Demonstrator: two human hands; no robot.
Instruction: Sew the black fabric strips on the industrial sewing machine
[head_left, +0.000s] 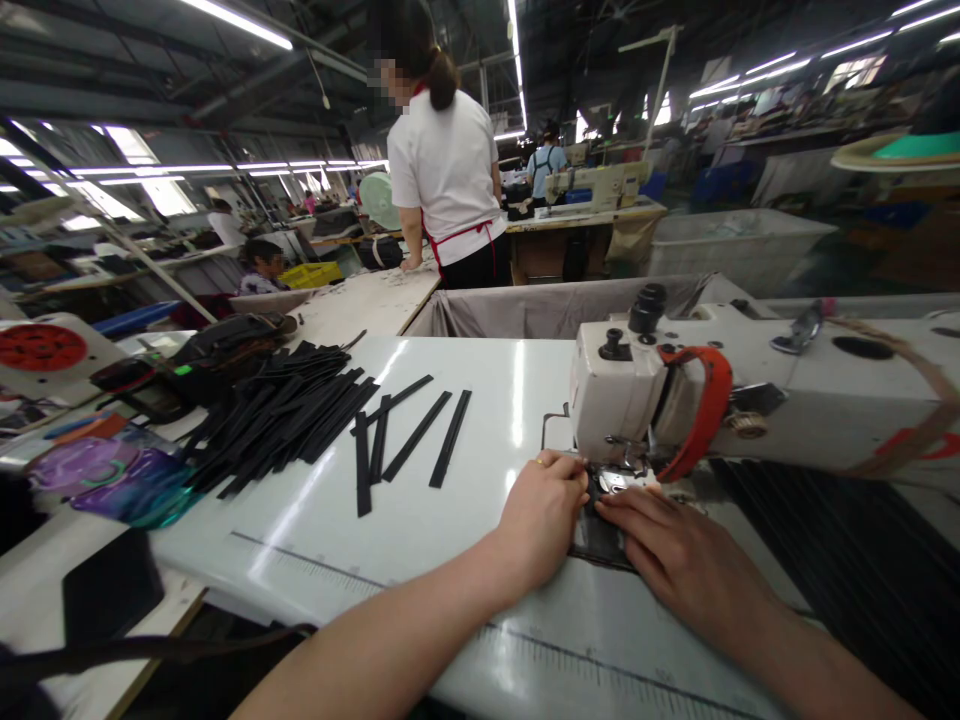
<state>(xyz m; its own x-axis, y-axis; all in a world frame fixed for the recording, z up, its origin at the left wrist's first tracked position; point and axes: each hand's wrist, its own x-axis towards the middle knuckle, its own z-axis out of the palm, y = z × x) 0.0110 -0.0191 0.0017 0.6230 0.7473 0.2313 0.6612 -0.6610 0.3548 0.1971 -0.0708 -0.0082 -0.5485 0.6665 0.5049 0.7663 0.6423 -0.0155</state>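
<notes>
Together, left hand point(541, 515), right hand point(682, 550) — fingers bent at black material point(598, 543), pinch unclear; sewing machine point(611, 400) adjacent

A sewing machine point(611, 400) is standing on the right side of a counter point(420, 550), the left hand point(541, 510) and right hand point(686, 545) flanking a flat piece point(600, 545) that is lying before its needle area. At left, a pile of strips point(289, 410) is resting on the counter, while several loose strips point(451, 440) are lying between pile and machine. A printed scale point(322, 565) is running along the near side. Beyond, a co-worker point(454, 160) is standing at the right of a second counter point(341, 300); a large bin point(739, 245) is sitting behind the machine.
</notes>
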